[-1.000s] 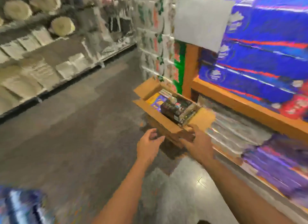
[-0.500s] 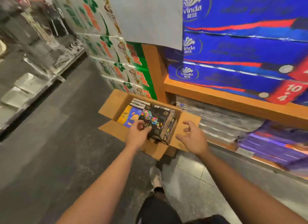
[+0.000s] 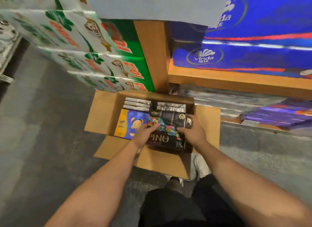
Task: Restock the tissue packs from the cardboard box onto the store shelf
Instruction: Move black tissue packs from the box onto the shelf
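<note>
The black tissue pack [image 3: 166, 131] sits in the open cardboard box [image 3: 158, 162] on the floor, directly under both hands, and it looks like a film-wrapped multipack: probably light for its bulk, soft and squashy under pressure, with a glossy wrap that could slide against the palms. The safest hold is likely on its two opposite sides, squeezing inward just enough to dent the filling, not pinching the loose film on top. The left hand [image 3: 145, 136] lies over the pack's near-left corner with fingers stretched forward and only mildly bent, touching the printed top face; whether they hook over an edge cannot be told. The right hand [image 3: 194, 133] is cupped against the pack's right side, thumb across the top, fingers curled around the far-right edge. A yellow-and-blue pack [image 3: 130, 123] lies just left of the left hand. The store shelf [image 3: 236, 79] is ahead of and above the right hand.
</note>
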`<action>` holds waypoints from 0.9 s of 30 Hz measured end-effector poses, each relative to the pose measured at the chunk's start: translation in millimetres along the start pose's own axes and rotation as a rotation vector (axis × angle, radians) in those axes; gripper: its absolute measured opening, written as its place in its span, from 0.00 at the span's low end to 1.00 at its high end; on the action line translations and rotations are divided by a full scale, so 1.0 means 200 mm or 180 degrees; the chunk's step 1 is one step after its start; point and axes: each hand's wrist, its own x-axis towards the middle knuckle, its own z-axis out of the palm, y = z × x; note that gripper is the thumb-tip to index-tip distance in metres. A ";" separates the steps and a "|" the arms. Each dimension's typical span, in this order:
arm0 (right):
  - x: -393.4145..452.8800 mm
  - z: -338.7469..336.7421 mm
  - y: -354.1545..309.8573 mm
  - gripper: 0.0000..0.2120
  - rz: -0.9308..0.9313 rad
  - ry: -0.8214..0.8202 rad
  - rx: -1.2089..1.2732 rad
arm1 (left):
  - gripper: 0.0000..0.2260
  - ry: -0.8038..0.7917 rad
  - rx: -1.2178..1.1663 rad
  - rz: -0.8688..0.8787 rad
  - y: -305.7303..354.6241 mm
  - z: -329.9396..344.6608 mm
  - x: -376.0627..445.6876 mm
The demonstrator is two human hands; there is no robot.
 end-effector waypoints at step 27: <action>0.36 0.07 -0.23 0.42 -0.0577 -0.0908 -0.3268 | 0.23 0.1444 -0.0635 0.0173 0.00 -0.34 -0.01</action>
